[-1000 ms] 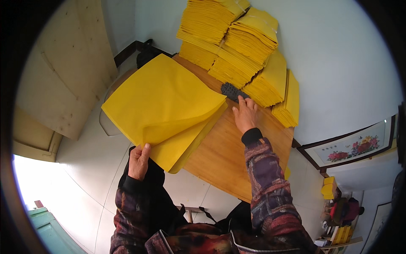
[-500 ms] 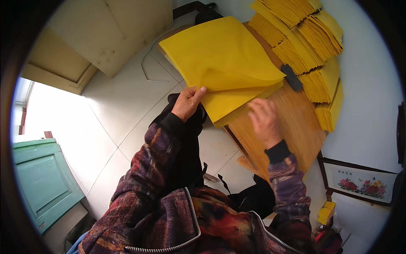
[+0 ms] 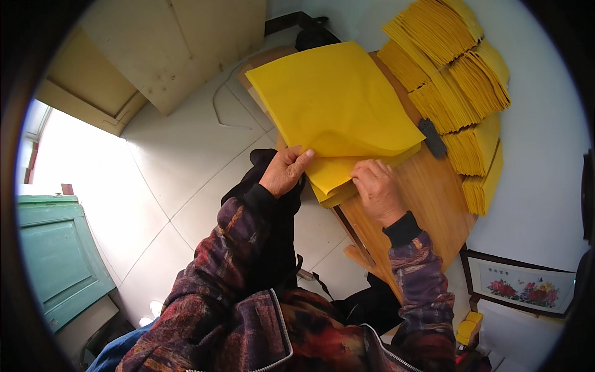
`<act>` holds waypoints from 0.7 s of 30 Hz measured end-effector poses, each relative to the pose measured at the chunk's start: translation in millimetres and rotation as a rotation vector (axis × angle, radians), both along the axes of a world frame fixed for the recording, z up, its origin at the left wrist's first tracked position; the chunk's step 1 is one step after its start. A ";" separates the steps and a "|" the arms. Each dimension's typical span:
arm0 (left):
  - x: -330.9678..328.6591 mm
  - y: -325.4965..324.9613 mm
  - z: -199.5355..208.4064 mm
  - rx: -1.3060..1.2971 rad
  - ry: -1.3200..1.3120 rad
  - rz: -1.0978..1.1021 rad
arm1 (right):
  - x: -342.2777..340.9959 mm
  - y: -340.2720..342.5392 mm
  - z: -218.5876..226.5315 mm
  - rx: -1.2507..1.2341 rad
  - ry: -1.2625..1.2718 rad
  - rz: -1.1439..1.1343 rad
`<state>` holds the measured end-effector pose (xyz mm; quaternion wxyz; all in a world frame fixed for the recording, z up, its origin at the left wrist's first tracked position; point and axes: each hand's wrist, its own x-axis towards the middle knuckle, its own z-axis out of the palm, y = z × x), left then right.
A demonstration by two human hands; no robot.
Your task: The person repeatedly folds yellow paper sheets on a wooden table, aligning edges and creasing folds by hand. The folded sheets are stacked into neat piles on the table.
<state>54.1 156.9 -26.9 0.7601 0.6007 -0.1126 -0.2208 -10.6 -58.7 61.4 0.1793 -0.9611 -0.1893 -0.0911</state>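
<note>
Framed flower picture point(image 3: 520, 286), lower right | a short row of small dark characters point(image 3: 498, 270) sits at its upper left, above the red blooms point(image 3: 501, 289) | marks too small to read | no legible text in view

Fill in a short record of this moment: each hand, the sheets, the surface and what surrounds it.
left hand: gripping the near left edge of the yellow sheets, thumb on top
right hand: at the edge of a lower sheet; firm grip unclear
top sheet: near side lifted and curling
surface: wooden table
right of sheets: dark gray textured object
far right: piled yellow bundles
wall: framed flower picture
floor: light tiles
</note>
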 end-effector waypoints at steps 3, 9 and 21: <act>0.0 0.3 2.0 -0.049 -0.016 -0.005 | 9.7 -3.2 6.4 0.076 0.083 0.022; 0.3 2.7 1.1 -0.043 -0.019 -0.022 | 27.4 -11.8 19.3 0.338 0.476 0.004; -2.8 4.6 10.6 -0.102 -0.014 -0.074 | 47.2 10.8 27.0 0.177 -0.005 -0.086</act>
